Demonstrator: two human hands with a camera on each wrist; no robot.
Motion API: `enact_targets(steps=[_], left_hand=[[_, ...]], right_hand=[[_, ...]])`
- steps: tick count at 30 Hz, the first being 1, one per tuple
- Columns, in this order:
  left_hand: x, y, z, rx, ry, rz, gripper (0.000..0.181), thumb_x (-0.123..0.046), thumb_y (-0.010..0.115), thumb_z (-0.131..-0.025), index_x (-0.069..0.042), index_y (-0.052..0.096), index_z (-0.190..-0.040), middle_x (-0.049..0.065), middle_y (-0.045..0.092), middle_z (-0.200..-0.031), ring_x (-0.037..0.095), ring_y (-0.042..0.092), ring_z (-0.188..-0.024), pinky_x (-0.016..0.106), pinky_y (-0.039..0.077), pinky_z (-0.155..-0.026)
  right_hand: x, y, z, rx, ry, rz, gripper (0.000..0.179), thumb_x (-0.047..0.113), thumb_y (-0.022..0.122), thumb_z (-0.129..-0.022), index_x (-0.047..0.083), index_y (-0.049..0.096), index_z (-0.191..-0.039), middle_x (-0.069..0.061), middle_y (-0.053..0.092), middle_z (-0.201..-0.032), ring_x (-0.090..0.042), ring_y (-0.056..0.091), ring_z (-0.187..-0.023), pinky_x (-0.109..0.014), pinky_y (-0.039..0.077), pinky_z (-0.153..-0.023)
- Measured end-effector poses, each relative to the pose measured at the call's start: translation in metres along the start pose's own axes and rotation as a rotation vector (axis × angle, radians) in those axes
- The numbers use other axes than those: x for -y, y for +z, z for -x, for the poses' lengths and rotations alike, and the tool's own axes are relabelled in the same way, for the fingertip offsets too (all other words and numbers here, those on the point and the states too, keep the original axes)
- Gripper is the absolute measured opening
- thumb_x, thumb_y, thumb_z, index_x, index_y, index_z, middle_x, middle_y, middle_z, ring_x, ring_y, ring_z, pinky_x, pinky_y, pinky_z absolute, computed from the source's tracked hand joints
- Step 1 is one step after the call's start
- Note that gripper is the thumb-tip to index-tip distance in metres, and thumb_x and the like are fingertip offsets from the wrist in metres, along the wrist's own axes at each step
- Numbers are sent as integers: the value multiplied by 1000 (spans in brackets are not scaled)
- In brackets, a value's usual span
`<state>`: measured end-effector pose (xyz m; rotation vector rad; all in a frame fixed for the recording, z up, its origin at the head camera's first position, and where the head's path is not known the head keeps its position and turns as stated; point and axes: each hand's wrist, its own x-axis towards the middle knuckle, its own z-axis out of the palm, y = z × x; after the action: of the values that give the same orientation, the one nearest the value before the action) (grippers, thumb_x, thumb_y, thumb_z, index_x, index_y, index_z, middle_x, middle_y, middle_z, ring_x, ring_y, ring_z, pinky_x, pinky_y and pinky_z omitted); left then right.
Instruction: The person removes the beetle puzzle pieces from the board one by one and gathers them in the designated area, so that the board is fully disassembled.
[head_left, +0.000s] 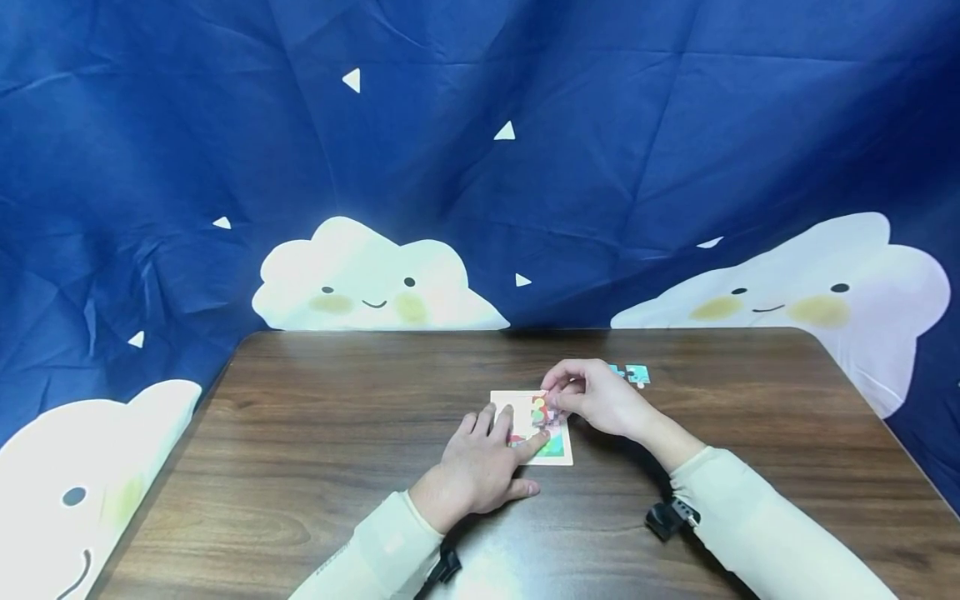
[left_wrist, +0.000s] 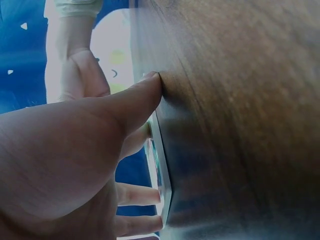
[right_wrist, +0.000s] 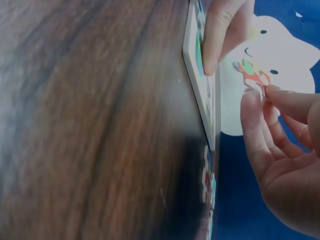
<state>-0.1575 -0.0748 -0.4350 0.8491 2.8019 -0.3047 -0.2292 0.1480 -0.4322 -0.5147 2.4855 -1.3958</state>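
A white puzzle board (head_left: 558,454) with a colourful picture lies flat on the wooden table (head_left: 315,417). My left hand (head_left: 510,450) rests on it, fingers straight and pressing on the picture, thumb on the table beside it. The left wrist view shows the board's edge (left_wrist: 162,165) under the left hand (left_wrist: 142,142). My right hand (head_left: 558,398) hovers just over the board's far right corner and pinches a small colourful puzzle piece (right_wrist: 252,75) between thumb and forefinger. In the right wrist view that right hand (right_wrist: 261,92) holds the piece clear of the board (right_wrist: 192,55).
A few loose turquoise puzzle pieces (head_left: 633,373) lie on the table just behind my right hand, also seen edge-on as loose pieces (right_wrist: 209,180). A blue cloth with white clouds (head_left: 375,275) hangs behind the table and around its sides.
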Motion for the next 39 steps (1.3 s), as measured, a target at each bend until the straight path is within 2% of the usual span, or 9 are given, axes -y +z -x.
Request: enact_targets(steps=[6,11,18,32,39], left_hand=[[0,0,0,-8,4,-10,70,-75,53,-101,-57,32,-165,11,43,-168,33,42,-156,47,39,-120],[0,1,0,-16,7,-2,70,-75,53,-100,-56,33,-165,11,43,-168,34,42,-156,47,39,-121],[1,0,0,-12,5,0,71,-75,53,-100,-55,32,-165,11,43,-168,34,42,-156,47,38,-121],[0,1,0,3,6,32,71,-74,53,-101,-56,30,-166,12,41,-169,34,40,-157,47,37,-122],[0,1,0,-11,7,5,71,-75,52,-101,-56,31,-166,11,42,-168,33,41,-156,47,38,-121]], right_hand=[[-5,-11,5,-22,16,-40,9,4,72,-101,2,74,-109,-9,72,-88,-22,72,-75,-32,57,-60],[-11,-20,9,-38,5,-50,11,2,71,-101,-2,73,-111,-11,75,-90,-21,73,-76,-34,63,-67],[-16,-31,15,-81,27,1,13,5,74,-100,1,74,-113,-10,73,-89,-18,71,-72,-30,55,-58],[-34,-52,29,-144,75,39,14,3,73,-101,-1,74,-114,-11,76,-88,-16,68,-68,-32,57,-59],[-42,-56,30,-143,113,61,14,0,71,-100,-3,75,-113,-11,73,-94,-15,67,-69,-31,59,-62]])
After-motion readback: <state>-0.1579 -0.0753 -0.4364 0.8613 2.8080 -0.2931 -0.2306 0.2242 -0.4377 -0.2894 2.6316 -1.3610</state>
